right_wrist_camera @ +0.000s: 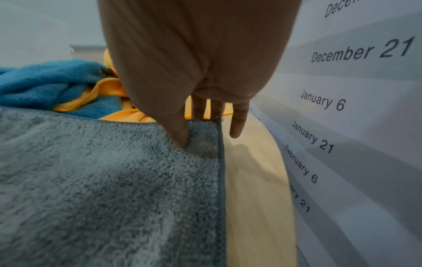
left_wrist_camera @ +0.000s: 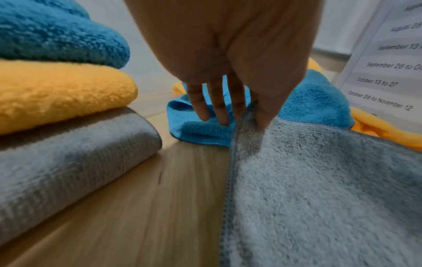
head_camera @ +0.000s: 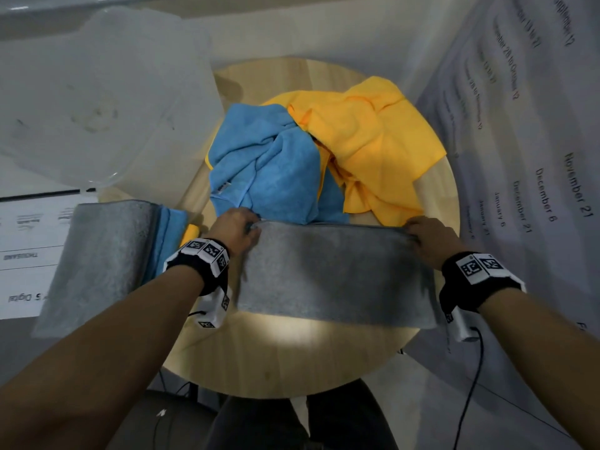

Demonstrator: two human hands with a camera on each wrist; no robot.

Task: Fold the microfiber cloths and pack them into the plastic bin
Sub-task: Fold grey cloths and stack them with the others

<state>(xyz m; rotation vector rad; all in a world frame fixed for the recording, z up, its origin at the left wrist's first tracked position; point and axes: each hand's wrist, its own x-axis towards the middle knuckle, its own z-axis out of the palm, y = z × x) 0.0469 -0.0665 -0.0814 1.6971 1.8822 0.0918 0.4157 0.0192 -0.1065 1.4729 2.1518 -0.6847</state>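
Observation:
A grey microfiber cloth [head_camera: 334, 274] lies as a long folded band across the near half of the round wooden table [head_camera: 292, 352]. My left hand [head_camera: 240, 228] pinches its far left corner, thumb on top [left_wrist_camera: 262, 115]. My right hand [head_camera: 425, 238] pinches the far right corner, thumb [right_wrist_camera: 178, 133] on the grey cloth [right_wrist_camera: 102, 180]. Behind lie a crumpled blue cloth [head_camera: 269, 164] and a crumpled yellow cloth [head_camera: 367, 141]. A folded stack [head_camera: 107, 254] sits at the left: grey cloth [left_wrist_camera: 68, 162], yellow [left_wrist_camera: 61, 94], blue [left_wrist_camera: 57, 36]. The clear plastic bin [head_camera: 97, 102] stands at the far left.
A banner with printed dates [head_camera: 535, 157] hangs close on the right of the table. Printed sheets [head_camera: 29, 248] lie under the stack at the left. Cables [head_camera: 470, 384] trail from the wrist cameras below the table edge.

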